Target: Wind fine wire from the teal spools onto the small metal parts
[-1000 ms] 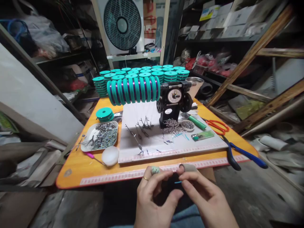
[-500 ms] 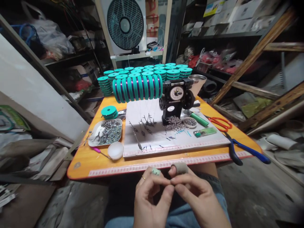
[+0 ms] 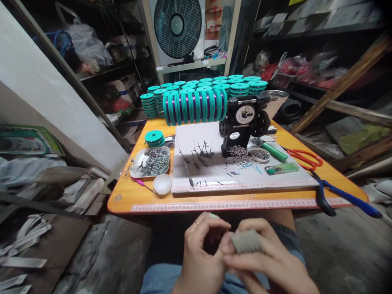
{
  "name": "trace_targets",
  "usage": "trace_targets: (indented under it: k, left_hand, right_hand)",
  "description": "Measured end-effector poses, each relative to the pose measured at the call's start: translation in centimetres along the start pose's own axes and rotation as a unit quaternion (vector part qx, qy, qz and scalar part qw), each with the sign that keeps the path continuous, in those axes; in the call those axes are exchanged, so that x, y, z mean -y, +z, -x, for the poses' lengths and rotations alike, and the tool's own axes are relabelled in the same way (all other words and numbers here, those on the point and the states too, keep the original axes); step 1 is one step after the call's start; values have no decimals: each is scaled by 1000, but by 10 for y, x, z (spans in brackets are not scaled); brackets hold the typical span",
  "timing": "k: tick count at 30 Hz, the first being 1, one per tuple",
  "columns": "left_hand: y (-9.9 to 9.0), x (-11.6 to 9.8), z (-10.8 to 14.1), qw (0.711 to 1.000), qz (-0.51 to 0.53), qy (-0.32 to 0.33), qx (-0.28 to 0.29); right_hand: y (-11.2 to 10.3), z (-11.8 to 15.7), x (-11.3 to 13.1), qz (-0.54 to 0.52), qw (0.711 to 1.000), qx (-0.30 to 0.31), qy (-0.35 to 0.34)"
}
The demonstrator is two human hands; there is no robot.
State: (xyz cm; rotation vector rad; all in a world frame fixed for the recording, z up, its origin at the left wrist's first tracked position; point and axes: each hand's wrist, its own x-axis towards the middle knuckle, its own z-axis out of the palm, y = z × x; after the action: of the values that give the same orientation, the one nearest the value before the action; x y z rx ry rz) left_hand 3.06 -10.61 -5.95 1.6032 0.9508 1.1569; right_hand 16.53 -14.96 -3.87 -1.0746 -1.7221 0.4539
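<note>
My left hand (image 3: pixel 200 253) is over my lap in front of the table, thumb and index finger curled toward each other. Touching it, my right hand (image 3: pixel 266 255) has its fingers closed near the left thumb; a grey wrap (image 3: pixel 246 241) covers one finger. Whatever is pinched between them is too small to make out. Beyond the hands, a row of teal spools wound with purple line (image 3: pixel 196 107) sits on a black winding machine (image 3: pixel 237 126). Thin lines run down from the spools to several dark small pieces (image 3: pixel 202 153) on the white board (image 3: pixel 186 136).
On the orange table (image 3: pixel 122 196) are a tray of small metal parts (image 3: pixel 150 162), a white cup (image 3: pixel 162 185), a pink-handled tool (image 3: pixel 143 185), a bead pile (image 3: pixel 240 155), orange scissors (image 3: pixel 306 158) and blue-handled pliers (image 3: pixel 349 196). Stacked teal spools (image 3: pixel 150 107) stand behind; a fan (image 3: pixel 177 26) is farther back.
The view has shifted, so the table appears farther right and slightly higher. My right hand has turned, its wrapped finger coming down over the left thumb; the fingertips have moved from their earlier pinch.
</note>
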Motion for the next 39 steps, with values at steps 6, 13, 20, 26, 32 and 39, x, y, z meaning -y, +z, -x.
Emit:
trace_targets:
  k: [6, 13, 20, 26, 32, 39]
  left_hand:
    - [3, -7, 7, 999, 12, 16, -32]
    - [6, -8, 6, 993, -35, -33, -105]
    - [8, -8, 7, 989, -102, 28, -108]
    - [3, -7, 5, 974, -182, 105, -90]
    - [4, -7, 5, 978, -184, 78, -62]
    - [3, -7, 5, 978, -183, 84, -57]
  right_hand:
    - [-1, -2, -14, -145, 972, -86, 166]
    - [17, 12, -28, -466, 788, -166, 367]
    - [25, 8, -17, -492, 749, -158, 415]
    - [27, 10, -14, -501, 735, -152, 431]
    - [29, 10, -12, -554, 702, -137, 425]
    - [29, 8, -11, -571, 689, -139, 424]
